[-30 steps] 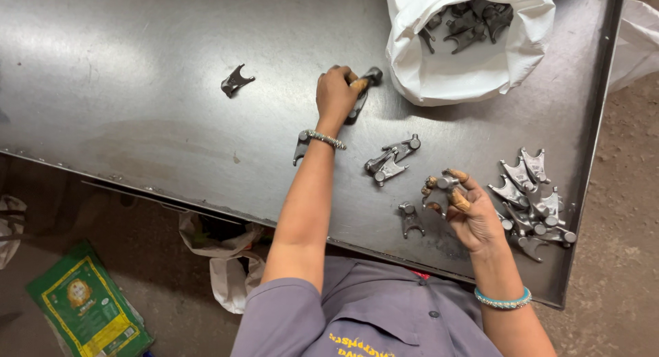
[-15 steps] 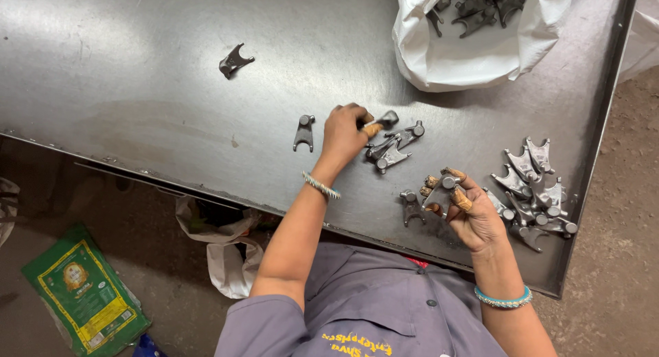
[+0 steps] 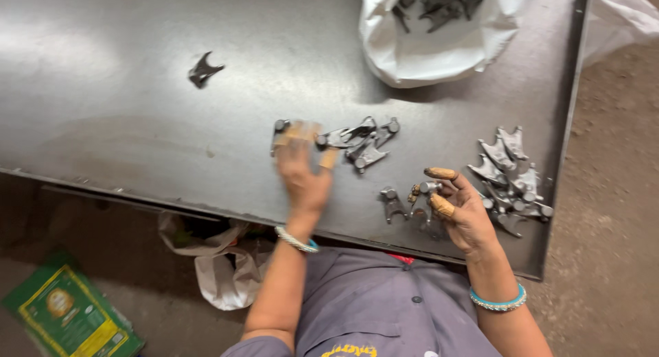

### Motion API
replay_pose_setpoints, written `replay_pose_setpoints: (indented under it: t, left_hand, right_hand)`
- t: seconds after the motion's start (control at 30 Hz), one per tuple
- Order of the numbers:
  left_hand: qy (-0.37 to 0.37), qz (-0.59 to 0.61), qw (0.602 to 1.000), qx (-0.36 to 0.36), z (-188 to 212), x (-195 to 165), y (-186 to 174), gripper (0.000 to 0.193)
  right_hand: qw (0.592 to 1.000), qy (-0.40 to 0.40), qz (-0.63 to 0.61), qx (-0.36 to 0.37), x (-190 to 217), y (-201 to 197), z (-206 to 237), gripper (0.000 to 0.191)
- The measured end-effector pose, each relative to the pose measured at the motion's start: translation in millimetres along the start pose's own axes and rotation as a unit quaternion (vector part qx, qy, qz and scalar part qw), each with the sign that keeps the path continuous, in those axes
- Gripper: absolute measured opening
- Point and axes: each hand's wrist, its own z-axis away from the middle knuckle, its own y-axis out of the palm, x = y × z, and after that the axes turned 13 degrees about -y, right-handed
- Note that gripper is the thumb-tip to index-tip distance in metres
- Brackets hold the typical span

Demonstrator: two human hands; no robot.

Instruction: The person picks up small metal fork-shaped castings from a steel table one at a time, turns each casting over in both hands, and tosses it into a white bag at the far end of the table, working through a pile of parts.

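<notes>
My left hand (image 3: 302,168) is blurred, its taped fingers spread flat on the steel table (image 3: 123,123). The fingertips lie over a small dark forked metal part (image 3: 279,128), just left of a small cluster of the same parts (image 3: 364,143). My right hand (image 3: 461,209) rests near the table's front edge and pinches a small metal part (image 3: 427,188) between taped thumb and fingers. One more part (image 3: 392,202) lies just left of that hand. A pile of lighter grey parts (image 3: 511,175) sits right beside my right hand.
A white bag (image 3: 439,48) holding several dark parts stands open at the back right. A single part (image 3: 204,70) lies alone at the back left. Under the table are a crumpled plastic bag (image 3: 220,268) and a green packet (image 3: 65,316) on the floor.
My left hand came back from near the white bag, set a part down by the cluster, and now has slid left over the single part. My right hand has stayed put.
</notes>
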Motion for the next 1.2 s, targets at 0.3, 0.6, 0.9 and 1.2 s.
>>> replay_pose_setpoints:
  t: [0.3, 0.6, 0.9, 1.2]
  left_hand:
    - [-0.227, -0.173, 0.958, 0.002, -150, 82, -61, 0.116]
    - [-0.133, -0.137, 0.981, 0.016, -176, 92, -66, 0.103]
    - [-0.093, -0.045, 0.989, 0.105, -162, 81, -61, 0.083]
    - [-0.04, -0.013, 0.968, 0.248, -99, 41, -40, 0.094]
  right_hand:
    - [0.657, -0.247, 0.702, -0.121, 73, -30, 21, 0.026]
    - [0.592, -0.269, 0.756, -0.078, 62, -16, 12, 0.023]
    - [0.712, -0.297, 0.617, 0.152, 30, 99, -88, 0.064]
    - [0.724, -0.25, 0.627, 0.144, 17, 89, -89, 0.048]
